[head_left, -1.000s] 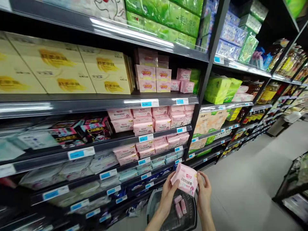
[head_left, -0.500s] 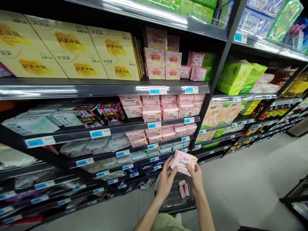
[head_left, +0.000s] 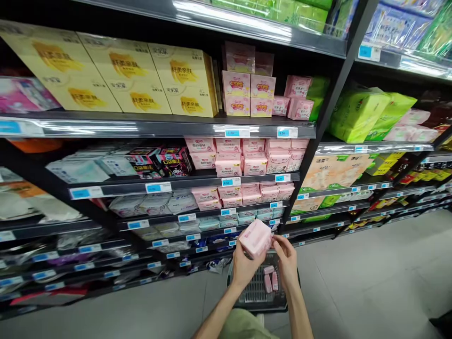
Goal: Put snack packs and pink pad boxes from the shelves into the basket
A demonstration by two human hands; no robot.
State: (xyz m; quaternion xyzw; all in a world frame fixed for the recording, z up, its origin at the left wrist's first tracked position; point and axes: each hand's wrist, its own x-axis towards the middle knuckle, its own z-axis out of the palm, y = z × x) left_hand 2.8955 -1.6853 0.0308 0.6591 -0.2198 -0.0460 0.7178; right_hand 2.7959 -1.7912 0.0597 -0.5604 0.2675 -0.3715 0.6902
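A pink pack of sanitary pads (head_left: 255,238) is held up in front of me, tilted, with a broad plain face towards me. My left hand (head_left: 244,267) grips it from below and the left, its fingers partly hidden behind it. At the pack's right end, the fingers of my right hand (head_left: 287,261) pinch its edge. Below both hands, a dark shopping basket (head_left: 263,309) stands on the floor. Inside it lie several small pink packs (head_left: 268,284).
Dark shelves (head_left: 158,125) rise in front of me. Rows of similar pink packs (head_left: 229,164) fill the middle levels, with yellow boxes (head_left: 129,75) higher at the left. Green bags (head_left: 358,113) stand in the right bay. Grey floor tiles (head_left: 370,268) stretch along the right.
The pack has been turned so its printed front no longer faces me. My right hand has shifted from its front to its right end. The view has swung slightly left.
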